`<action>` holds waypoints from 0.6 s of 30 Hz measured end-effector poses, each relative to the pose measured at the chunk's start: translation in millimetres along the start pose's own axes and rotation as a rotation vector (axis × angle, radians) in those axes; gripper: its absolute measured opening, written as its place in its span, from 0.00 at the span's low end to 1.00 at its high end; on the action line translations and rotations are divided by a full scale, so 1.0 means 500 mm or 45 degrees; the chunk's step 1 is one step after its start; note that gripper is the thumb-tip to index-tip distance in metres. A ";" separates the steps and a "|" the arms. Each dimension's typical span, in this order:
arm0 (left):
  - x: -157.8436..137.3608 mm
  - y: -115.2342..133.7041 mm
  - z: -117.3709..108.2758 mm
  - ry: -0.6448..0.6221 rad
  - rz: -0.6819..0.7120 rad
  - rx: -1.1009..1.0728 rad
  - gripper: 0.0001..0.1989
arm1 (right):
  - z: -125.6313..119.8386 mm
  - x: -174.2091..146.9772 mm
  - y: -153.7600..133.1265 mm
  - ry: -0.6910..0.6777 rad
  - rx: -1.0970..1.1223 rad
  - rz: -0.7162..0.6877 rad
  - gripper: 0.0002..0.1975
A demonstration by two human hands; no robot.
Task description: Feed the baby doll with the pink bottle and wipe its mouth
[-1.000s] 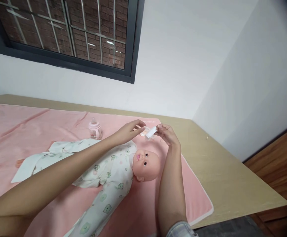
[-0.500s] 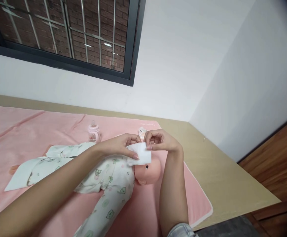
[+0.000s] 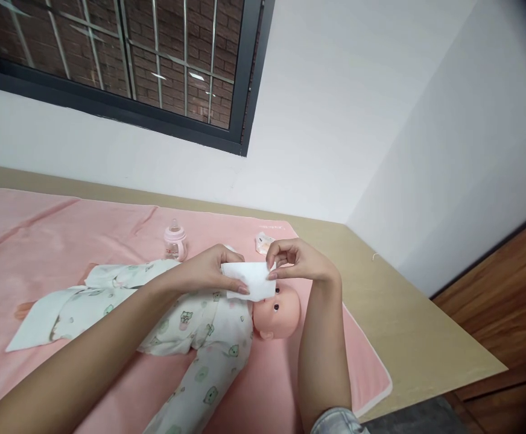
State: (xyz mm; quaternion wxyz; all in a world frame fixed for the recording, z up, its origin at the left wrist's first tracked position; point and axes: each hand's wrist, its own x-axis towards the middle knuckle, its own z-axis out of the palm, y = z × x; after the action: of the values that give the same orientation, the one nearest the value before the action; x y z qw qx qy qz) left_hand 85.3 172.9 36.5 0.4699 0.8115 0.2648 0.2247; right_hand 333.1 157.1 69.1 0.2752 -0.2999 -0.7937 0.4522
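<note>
A folded white wipe is stretched between my two hands above a baby doll. My left hand pinches its left end between thumb and fingers. At the upper right corner, my right hand grips it with thumb and fingertips. The doll lies on its back, head to the right, in a white outfit with green animal prints. The wipe hides the lower part of the doll's face; both eyes show beside it.
A pink baby bottle stands beyond the doll's body. Near my right hand lies a small white packet. A pink mat covers much of the tan table, which meets white walls and a barred window.
My left hand has shifted slightly left, drawing the wipe out wider and flatter between my hands. More of the doll's face shows now.
</note>
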 end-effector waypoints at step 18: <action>-0.016 0.021 -0.005 0.309 0.140 0.040 0.14 | -0.022 0.019 0.045 -0.135 0.012 0.013 0.16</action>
State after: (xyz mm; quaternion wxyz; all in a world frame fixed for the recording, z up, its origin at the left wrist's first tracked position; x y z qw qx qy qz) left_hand 80.2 165.1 45.7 0.4087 0.7989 0.2781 0.3426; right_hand 339.7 179.5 55.9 0.2318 -0.2781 -0.8036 0.4724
